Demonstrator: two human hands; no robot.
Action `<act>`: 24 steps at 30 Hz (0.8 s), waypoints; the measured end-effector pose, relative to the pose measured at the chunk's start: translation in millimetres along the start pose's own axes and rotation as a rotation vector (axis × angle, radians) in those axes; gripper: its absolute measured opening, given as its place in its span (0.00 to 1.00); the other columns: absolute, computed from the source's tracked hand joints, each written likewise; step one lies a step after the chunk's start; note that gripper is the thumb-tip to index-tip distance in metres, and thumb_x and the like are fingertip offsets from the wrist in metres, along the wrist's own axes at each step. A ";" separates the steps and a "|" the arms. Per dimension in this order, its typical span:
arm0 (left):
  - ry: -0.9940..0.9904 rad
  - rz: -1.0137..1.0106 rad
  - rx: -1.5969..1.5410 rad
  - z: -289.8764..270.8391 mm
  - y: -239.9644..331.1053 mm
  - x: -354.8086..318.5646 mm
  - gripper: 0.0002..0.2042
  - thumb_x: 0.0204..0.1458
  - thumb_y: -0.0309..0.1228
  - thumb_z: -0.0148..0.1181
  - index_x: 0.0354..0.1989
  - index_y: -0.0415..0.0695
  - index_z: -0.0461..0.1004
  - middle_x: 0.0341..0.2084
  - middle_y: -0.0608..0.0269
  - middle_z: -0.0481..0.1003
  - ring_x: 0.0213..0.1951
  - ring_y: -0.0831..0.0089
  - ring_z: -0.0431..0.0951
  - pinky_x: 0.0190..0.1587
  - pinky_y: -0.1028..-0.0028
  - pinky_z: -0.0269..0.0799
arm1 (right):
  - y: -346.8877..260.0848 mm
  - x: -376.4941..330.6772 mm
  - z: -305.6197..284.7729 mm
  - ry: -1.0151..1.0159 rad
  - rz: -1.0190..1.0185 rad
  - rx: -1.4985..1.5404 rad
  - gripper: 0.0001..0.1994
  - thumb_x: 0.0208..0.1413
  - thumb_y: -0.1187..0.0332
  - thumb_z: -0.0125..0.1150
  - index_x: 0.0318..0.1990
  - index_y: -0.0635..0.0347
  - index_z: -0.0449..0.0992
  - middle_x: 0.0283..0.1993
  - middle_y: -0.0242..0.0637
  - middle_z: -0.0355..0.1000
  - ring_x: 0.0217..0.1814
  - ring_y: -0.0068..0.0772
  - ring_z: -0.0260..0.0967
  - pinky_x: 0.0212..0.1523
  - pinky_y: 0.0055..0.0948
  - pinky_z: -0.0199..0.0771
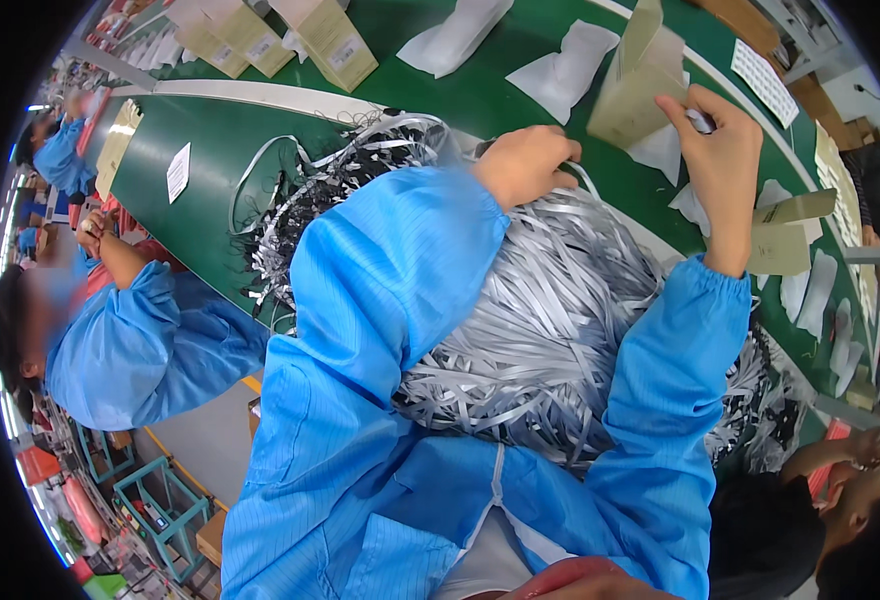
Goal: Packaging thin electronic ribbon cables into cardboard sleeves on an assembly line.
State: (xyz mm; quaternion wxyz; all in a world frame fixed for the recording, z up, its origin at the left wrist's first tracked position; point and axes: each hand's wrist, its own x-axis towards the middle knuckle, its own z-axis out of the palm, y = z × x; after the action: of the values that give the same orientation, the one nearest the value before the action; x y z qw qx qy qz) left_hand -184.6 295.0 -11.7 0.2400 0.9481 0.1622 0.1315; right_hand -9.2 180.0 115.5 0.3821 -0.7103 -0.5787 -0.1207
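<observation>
A large heap of silver-grey flat straps (550,320) lies in front of me, between my forearms. My left hand (530,165) rests at its far edge, its fingers curled round a strap that loops out beside them. Further right, my right hand (718,135) is raised with thumb and fingers closed. A small whitish-grey thing shows in that grip, too little of it visible to name. Just left of those fingers stands a cream carton (640,90) with its flap up. A white wrapped packet (565,70) lies to the left of this carton.
Black-and-silver cords (290,220) spread left of the heap. The green belt (200,130) carries more cream cartons (325,45), white packets (455,35) and another open carton (785,240). A person in blue (140,350) sits at left; a person in dark clothes (770,530) is at lower right.
</observation>
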 end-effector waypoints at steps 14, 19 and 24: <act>-0.378 -0.096 -0.267 -1.3 12.8 -5.9 0.11 0.52 0.37 0.63 0.33 0.41 0.82 0.29 0.53 0.81 0.34 0.55 0.81 0.38 0.61 0.75 | 17.4 1.6 -11.4 -0.175 0.032 0.074 0.19 0.52 0.65 0.71 0.29 0.70 0.66 0.24 0.34 0.53 0.26 0.26 0.46 0.25 0.28 0.52; -0.634 -0.056 -0.236 6.0 7.8 1.7 0.11 0.50 0.37 0.63 0.34 0.43 0.82 0.30 0.54 0.82 0.34 0.58 0.82 0.39 0.61 0.76 | 19.1 3.6 -32.5 -0.193 0.078 -0.024 0.17 0.54 0.65 0.70 0.28 0.69 0.67 0.23 0.33 0.58 0.26 0.23 0.47 0.25 0.25 0.51; -0.298 0.067 -0.480 -4.4 15.1 2.9 0.10 0.51 0.35 0.62 0.36 0.43 0.81 0.29 0.52 0.81 0.34 0.55 0.81 0.39 0.59 0.76 | 5.2 0.2 -49.2 0.069 0.068 0.017 0.16 0.56 0.63 0.70 0.26 0.65 0.73 0.23 0.26 0.66 0.25 0.18 0.50 0.25 0.22 0.51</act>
State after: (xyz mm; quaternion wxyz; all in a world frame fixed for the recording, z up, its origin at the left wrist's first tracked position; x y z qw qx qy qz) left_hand -179.7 285.4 0.1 0.4743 0.8778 0.0579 0.0333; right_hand 8.9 146.4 146.9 0.4117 -0.7217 -0.5418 -0.1274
